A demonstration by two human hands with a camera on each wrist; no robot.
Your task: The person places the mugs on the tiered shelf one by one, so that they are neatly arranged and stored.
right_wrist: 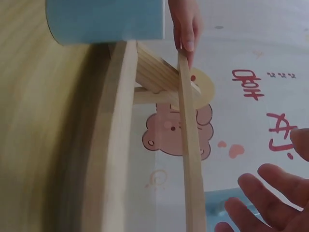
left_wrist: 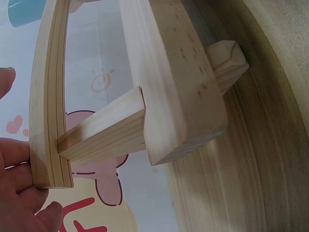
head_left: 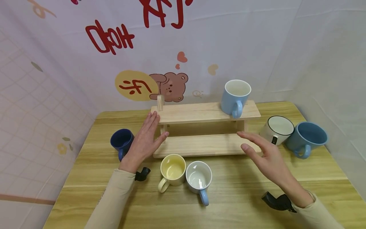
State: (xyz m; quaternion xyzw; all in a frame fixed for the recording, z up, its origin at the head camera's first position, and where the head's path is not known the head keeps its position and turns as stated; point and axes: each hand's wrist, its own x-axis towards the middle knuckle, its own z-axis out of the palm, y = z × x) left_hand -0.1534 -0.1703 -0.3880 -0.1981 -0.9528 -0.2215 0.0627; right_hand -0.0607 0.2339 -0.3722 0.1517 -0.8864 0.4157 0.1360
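Observation:
A two-tier wooden shelf (head_left: 191,113) stands at the table's back, with a light blue mug (head_left: 228,101) at the right of its upper board. My left hand (head_left: 140,140) touches the left end of that board, fingers extended together and thumb apart. In the left wrist view, fingers (left_wrist: 19,179) rest against the board's end (left_wrist: 52,169). At the shelf's right end my right hand (head_left: 267,159) holds nothing, its fingers spread loosely, as the right wrist view also shows. A yellow mug (head_left: 177,181) and a light blue mug with white inside (head_left: 194,187) stand before the shelf.
Left of the shelf, a dark blue mug (head_left: 125,140) stands beside my left hand. On the right are a white mug with a black rim (head_left: 281,125) and a larger blue mug (head_left: 311,135), close together. A printed cloth (head_left: 228,38) hangs behind the table.

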